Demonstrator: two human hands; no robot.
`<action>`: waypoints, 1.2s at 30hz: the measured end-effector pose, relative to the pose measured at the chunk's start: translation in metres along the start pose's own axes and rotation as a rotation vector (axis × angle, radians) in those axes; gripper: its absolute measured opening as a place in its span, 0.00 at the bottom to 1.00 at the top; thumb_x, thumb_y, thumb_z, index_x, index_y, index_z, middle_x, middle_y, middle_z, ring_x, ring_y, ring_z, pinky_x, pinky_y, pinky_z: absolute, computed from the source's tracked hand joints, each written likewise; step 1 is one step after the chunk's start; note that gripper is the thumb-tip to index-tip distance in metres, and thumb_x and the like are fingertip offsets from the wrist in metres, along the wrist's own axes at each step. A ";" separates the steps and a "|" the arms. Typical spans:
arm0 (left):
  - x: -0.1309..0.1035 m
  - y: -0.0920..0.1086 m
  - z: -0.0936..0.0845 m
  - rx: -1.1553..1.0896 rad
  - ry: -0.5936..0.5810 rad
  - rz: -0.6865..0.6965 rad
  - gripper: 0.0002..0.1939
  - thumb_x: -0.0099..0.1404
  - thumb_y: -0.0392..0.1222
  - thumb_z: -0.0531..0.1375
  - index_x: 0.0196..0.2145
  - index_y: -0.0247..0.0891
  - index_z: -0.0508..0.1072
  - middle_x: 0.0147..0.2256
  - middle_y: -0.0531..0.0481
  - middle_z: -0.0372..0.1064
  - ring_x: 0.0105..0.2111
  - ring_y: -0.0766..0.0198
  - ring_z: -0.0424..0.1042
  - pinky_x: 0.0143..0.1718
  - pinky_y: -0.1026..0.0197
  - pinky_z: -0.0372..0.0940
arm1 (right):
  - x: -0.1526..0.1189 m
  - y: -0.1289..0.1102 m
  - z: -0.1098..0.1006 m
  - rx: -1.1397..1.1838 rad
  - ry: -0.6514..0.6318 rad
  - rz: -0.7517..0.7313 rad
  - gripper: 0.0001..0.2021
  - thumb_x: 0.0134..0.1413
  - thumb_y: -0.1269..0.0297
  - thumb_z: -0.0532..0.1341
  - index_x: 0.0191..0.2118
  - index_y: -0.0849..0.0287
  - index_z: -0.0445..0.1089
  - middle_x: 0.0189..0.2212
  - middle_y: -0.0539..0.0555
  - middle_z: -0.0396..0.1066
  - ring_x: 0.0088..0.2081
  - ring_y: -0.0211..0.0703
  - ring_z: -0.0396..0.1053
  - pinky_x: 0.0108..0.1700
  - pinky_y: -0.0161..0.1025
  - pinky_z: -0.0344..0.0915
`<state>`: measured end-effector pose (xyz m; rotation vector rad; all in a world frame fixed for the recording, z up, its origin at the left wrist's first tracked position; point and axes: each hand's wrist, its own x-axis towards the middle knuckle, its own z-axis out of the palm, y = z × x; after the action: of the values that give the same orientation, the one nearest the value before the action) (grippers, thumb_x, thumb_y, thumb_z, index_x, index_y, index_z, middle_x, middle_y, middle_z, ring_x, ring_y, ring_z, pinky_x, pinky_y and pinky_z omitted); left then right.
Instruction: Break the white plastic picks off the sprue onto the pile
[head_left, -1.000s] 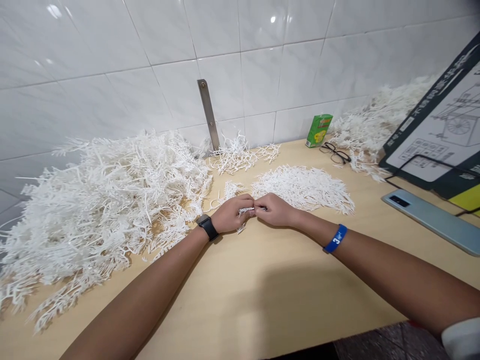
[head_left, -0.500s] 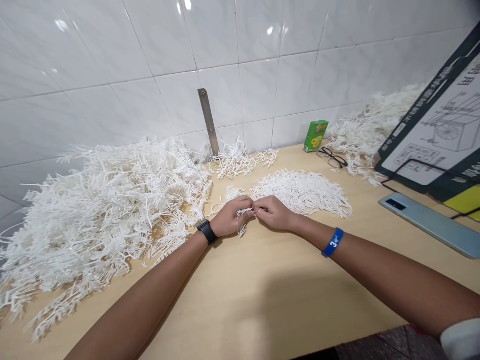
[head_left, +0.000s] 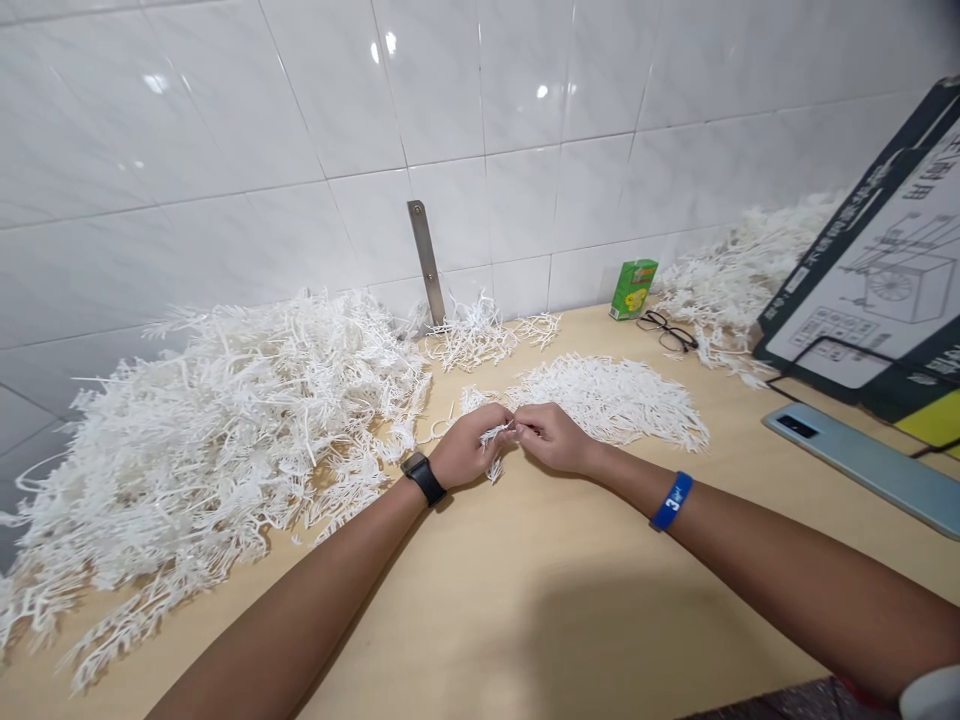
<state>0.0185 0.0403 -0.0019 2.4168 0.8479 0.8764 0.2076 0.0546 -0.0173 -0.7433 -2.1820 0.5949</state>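
My left hand [head_left: 474,446] is closed around a small white branched plastic sprig [head_left: 493,436], whose tips stick out between thumb and fingers. Against its fingertips, my right hand [head_left: 553,436] pinches at the sprig's end; what exactly lies in that pinch is mostly hidden by the fingers. Just behind my right hand spreads a flat, neat pile of small white pieces [head_left: 615,395]. A large tangled heap of white branched plastic sprigs [head_left: 225,440] covers the table to the left of my left hand.
A smaller white cluster [head_left: 472,335] lies by a metal bracket [head_left: 427,262] at the tiled wall. Farther right are a green box [head_left: 634,289], black glasses [head_left: 667,331], another white heap [head_left: 742,262], a large printed carton [head_left: 877,270] and a phone [head_left: 862,465] on the wooden table [head_left: 465,610].
The whole view has shifted slightly, so things sit a little lower in the picture. Both hands stay together at the sprig with almost the same grip.
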 end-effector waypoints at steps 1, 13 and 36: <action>-0.001 -0.001 0.001 0.044 -0.001 -0.013 0.15 0.71 0.49 0.48 0.36 0.37 0.68 0.35 0.45 0.68 0.37 0.61 0.66 0.41 0.59 0.62 | 0.000 0.001 0.000 -0.036 0.008 -0.007 0.14 0.54 0.66 0.51 0.20 0.57 0.51 0.18 0.46 0.52 0.24 0.35 0.53 0.29 0.35 0.50; -0.004 -0.006 0.006 0.209 0.153 -0.101 0.09 0.69 0.42 0.50 0.44 0.39 0.66 0.39 0.44 0.70 0.39 0.59 0.69 0.41 0.57 0.63 | 0.000 -0.001 0.005 -0.103 0.120 -0.003 0.05 0.57 0.69 0.54 0.34 0.59 0.66 0.30 0.52 0.67 0.31 0.39 0.63 0.34 0.36 0.58; -0.003 -0.004 0.004 0.350 0.136 -0.106 0.06 0.66 0.39 0.51 0.37 0.39 0.67 0.33 0.48 0.68 0.34 0.60 0.68 0.36 0.59 0.62 | 0.000 0.000 0.004 -0.077 0.110 0.017 0.07 0.62 0.64 0.53 0.37 0.59 0.67 0.31 0.53 0.68 0.32 0.39 0.63 0.35 0.36 0.58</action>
<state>0.0172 0.0406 -0.0082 2.5955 1.2611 0.9232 0.2049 0.0538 -0.0200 -0.8168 -2.1086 0.4694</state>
